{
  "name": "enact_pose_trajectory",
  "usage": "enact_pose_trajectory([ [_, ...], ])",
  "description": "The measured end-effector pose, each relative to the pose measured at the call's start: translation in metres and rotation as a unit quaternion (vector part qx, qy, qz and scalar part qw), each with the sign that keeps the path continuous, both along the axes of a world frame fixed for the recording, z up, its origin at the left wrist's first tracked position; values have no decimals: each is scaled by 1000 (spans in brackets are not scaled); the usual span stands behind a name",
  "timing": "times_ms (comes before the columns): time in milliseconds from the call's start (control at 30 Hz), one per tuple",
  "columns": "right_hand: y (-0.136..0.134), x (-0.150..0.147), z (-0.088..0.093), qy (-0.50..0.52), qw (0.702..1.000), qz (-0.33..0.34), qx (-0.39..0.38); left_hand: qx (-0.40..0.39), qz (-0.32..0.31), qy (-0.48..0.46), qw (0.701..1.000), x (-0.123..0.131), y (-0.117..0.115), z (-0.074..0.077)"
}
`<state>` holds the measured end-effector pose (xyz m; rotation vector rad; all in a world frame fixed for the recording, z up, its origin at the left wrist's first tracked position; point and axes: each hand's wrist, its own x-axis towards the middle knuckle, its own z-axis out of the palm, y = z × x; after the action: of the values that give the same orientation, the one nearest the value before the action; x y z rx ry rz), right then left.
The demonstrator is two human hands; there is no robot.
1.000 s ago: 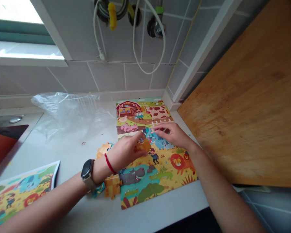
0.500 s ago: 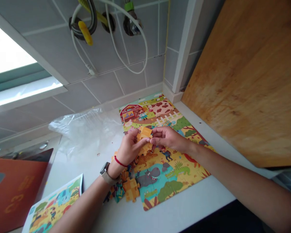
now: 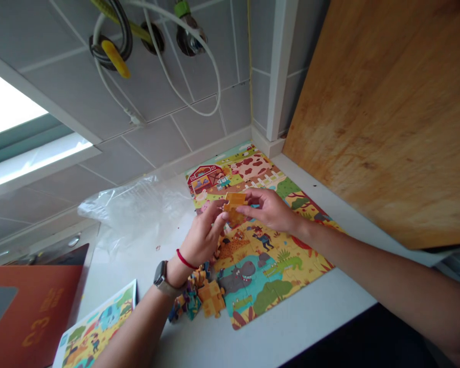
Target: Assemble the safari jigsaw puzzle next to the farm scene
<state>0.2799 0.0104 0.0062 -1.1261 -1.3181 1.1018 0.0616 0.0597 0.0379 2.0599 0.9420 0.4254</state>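
Over the middle of a colourful jigsaw puzzle [image 3: 276, 250], both hands meet at orange jigsaw pieces [image 3: 236, 198], plain side showing. My right hand [image 3: 271, 210] pinches them from the right, its thumb across the front. At their left edge, my left hand [image 3: 204, 230] has its thumb and fingertips closed in on them. How many pieces are held is hard to make out. The puzzle below shows a barn, a cow, a hippo and crocodiles; the hands cover part of it. Below my left wrist lies a heap of loose jigsaw pieces [image 3: 211, 297], several orange side up.
A crumpled clear plastic bag [image 3: 126, 207] lies on the white countertop [image 3: 199, 342] at the back left. A picture sheet [image 3: 103, 327] and an orange box [image 3: 34, 312] are at the lower left. A wooden board [image 3: 383, 122] stands on the right. Cables and pipes [image 3: 115, 56] hang from the tiled wall.
The orange pieces have turned and risen slightly in my hands. My left thumb has drawn back towards their left edge, while my right thumb now lies across the front. The camera view has shifted slightly.
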Motion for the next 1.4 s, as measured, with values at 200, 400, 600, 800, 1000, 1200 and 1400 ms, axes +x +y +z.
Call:
enact_pose_trajectory([
  [200,9,25,1,-245,939,-63,232,78,-96,208,970,-36,20,32],
  [400,26,54,-8,-313,902,-190,231,55,-157,360,918,-53,15,34],
  [600,40,82,-26,-385,902,-156,119,96,-148,318,932,-46,15,24],
  [800,41,100,-22,-337,934,-75,93,54,-155,296,941,-45,24,20],
  [1000,45,96,-23,-219,941,-247,76,50,-165,227,958,-47,37,9],
  [1200,39,78,-21,-205,954,-206,79,40,-180,229,956,-44,39,13],
  [1400,26,54,-4,-213,954,-180,115,5,-136,186,973,-44,41,14],
])
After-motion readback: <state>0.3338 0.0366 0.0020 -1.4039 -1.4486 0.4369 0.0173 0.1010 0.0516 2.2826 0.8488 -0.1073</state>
